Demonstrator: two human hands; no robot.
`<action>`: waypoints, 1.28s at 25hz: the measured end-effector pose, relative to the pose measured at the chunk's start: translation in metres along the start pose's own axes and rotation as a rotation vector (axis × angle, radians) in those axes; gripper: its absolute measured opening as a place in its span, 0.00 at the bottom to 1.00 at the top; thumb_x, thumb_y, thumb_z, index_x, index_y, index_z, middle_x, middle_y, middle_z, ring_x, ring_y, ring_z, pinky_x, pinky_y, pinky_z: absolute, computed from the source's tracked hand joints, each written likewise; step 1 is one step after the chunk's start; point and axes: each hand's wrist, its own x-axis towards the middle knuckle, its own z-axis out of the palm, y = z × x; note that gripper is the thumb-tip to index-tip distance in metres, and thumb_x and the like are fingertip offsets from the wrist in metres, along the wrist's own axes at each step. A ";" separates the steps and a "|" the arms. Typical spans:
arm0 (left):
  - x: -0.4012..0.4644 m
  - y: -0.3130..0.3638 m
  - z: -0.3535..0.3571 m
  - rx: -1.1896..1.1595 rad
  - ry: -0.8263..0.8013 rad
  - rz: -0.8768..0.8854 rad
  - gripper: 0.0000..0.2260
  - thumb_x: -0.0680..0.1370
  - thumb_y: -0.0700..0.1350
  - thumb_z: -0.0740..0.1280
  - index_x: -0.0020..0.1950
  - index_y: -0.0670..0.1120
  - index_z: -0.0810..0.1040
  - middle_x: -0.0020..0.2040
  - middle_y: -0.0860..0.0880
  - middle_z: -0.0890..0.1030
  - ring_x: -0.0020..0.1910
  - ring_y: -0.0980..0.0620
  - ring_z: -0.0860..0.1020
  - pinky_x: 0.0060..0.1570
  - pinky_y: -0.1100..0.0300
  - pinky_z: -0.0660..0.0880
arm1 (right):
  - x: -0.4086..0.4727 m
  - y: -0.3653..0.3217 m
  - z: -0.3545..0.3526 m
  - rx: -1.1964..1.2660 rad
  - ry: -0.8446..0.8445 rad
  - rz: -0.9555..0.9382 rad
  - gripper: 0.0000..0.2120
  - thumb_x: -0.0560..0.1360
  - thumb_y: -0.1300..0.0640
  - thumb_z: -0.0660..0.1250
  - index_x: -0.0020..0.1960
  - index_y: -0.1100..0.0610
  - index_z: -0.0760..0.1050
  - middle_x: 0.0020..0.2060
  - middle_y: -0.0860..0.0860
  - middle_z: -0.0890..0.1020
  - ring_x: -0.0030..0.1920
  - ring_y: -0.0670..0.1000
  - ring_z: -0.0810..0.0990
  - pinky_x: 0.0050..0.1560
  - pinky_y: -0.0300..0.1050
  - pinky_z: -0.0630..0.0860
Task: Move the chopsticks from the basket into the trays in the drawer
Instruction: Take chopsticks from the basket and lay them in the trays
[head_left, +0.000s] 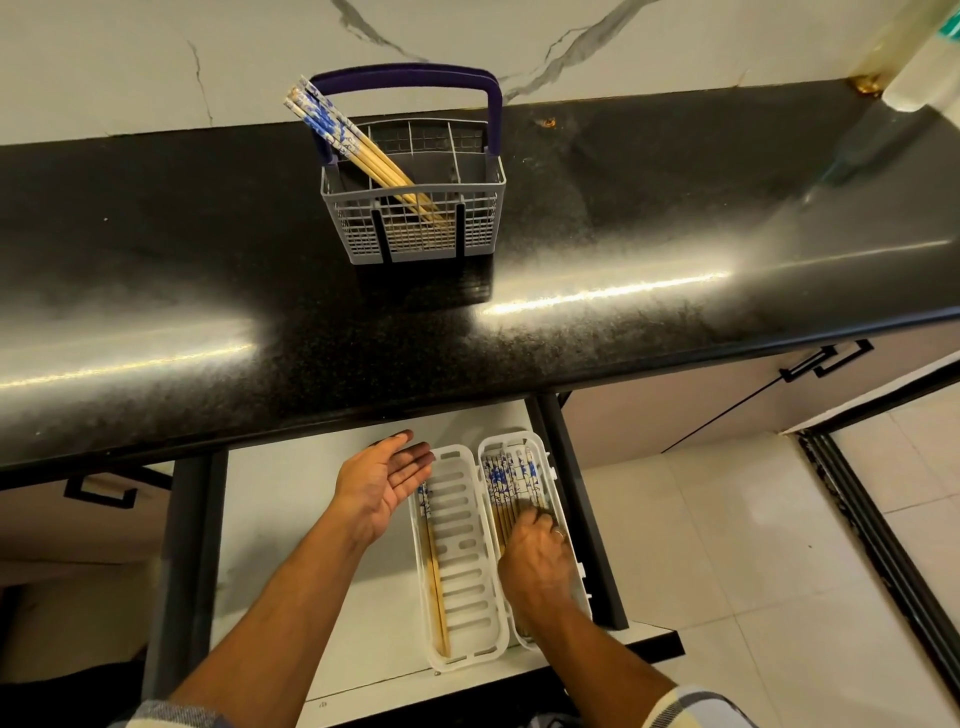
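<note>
A grey basket (415, 239) with a dark blue handle stands on the black counter and holds several chopsticks (358, 150) with blue-and-white tops, leaning to the left. In the open drawer (291, 519) lie two white slotted trays side by side. The left tray (462, 561) has a pair of chopsticks (434, 561) along its left wall. The right tray (540, 457) holds several chopsticks (506, 483). My left hand (382, 488) hovers open, palm up, just left of the left tray. My right hand (537, 561) rests fingers-down on the chopsticks in the right tray, blurred.
The black counter's front edge (467, 395) overhangs the back of the drawer. Dark drawer rails run along both sides. A cabinet door with a black handle (826, 361) is to the right, above a white tiled floor (727, 545).
</note>
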 end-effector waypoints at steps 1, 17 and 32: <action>-0.001 0.000 0.000 -0.001 -0.002 -0.001 0.07 0.82 0.41 0.64 0.56 0.40 0.78 0.53 0.36 0.84 0.53 0.39 0.83 0.57 0.46 0.78 | 0.001 0.000 0.000 0.011 -0.002 0.006 0.24 0.79 0.57 0.65 0.72 0.60 0.62 0.62 0.58 0.76 0.61 0.57 0.76 0.62 0.50 0.77; -0.003 0.001 -0.003 -0.010 0.004 0.003 0.11 0.82 0.41 0.64 0.61 0.38 0.77 0.53 0.36 0.84 0.53 0.40 0.83 0.54 0.48 0.79 | 0.006 0.010 -0.021 0.047 -0.052 -0.001 0.12 0.83 0.60 0.59 0.65 0.59 0.70 0.54 0.54 0.81 0.50 0.50 0.82 0.53 0.43 0.80; -0.026 0.022 -0.011 0.024 -0.087 0.069 0.10 0.82 0.43 0.64 0.59 0.40 0.79 0.52 0.37 0.85 0.51 0.41 0.85 0.48 0.52 0.83 | 0.021 0.022 -0.022 0.085 -0.330 0.024 0.16 0.79 0.64 0.62 0.66 0.56 0.72 0.54 0.52 0.79 0.48 0.50 0.77 0.52 0.45 0.79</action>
